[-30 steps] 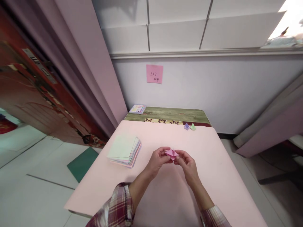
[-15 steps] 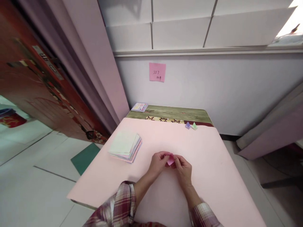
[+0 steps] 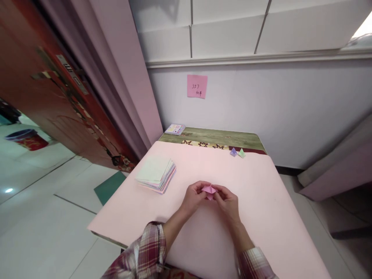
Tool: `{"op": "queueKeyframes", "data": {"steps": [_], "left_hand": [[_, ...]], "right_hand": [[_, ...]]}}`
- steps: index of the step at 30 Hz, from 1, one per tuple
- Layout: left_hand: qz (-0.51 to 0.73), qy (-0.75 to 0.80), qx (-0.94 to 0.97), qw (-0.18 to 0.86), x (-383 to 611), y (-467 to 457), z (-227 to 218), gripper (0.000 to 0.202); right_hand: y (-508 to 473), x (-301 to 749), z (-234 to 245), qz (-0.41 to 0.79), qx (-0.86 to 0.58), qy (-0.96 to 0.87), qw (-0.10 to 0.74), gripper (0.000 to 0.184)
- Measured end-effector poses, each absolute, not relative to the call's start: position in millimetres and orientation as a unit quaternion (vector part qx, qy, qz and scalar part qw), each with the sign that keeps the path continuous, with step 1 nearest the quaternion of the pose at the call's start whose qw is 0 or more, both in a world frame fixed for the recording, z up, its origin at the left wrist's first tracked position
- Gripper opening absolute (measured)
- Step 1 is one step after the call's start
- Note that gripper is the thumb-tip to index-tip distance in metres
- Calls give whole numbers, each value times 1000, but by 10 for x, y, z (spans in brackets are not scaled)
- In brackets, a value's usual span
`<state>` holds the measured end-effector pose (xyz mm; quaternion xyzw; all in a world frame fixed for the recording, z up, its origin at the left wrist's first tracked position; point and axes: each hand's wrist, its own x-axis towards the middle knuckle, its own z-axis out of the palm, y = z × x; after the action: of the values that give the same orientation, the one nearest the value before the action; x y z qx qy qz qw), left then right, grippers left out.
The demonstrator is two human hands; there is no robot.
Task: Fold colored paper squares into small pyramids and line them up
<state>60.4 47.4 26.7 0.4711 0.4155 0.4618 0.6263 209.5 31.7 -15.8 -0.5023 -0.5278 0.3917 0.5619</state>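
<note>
A small piece of folded pink origami paper (image 3: 209,190) is pinched between both hands, just above the pink-covered table (image 3: 247,217). My left hand (image 3: 194,197) grips its left side, thumb and fingers closed on it. My right hand (image 3: 228,200) holds the right side the same way. Pointed flaps stand out at the top and sides of the paper, and the fingertips hide parts of it. To the left lies a stack of square paper sheets (image 3: 154,170), pale green on top. Two little folded paper pieces, one purple (image 3: 233,152) and one green (image 3: 241,153), stand at the far edge.
A packet with a printed cover (image 3: 175,129) lies at the table's back left corner. A pink note (image 3: 197,86) with handwriting is on the wall behind. A red door (image 3: 66,97) and a purple curtain (image 3: 128,77) are at the left, with a bin (image 3: 29,139) beyond.
The pink paper has gone from a compact cupped shape to one with flaps spread sideways and a raised point. Both hands still hold it. The camera view has shifted slightly.
</note>
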Motion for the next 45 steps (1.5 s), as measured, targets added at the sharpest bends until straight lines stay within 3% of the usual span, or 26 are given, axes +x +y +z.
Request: {"op": "queueKeyframes", "data": {"steps": [10, 17, 21, 25, 33, 39, 45], "left_hand": [[465, 430, 499, 591, 503, 442, 58, 30], [428, 515, 602, 434, 434, 470, -62, 28], [367, 544, 699, 284, 393, 466, -92, 25], [333, 506, 778, 165, 339, 445, -120, 28], [269, 413, 870, 13, 280, 403, -151, 17], [249, 408, 878, -19, 285, 378, -148, 26], [293, 424, 855, 55, 245, 410, -183, 26]], "right_hand": [[300, 2048, -194, 370, -512, -565, 530, 19], [280, 2047, -216, 251, -574, -643, 440, 22], [256, 2031, -184, 174, -605, -684, 369, 23], [248, 2011, -181, 122, -591, -721, 339, 22], [270, 2022, -215, 81, -527, -784, 318, 41], [279, 2044, -255, 95, -536, -770, 333, 39], [287, 2034, -293, 159, -590, -715, 342, 37]]}}
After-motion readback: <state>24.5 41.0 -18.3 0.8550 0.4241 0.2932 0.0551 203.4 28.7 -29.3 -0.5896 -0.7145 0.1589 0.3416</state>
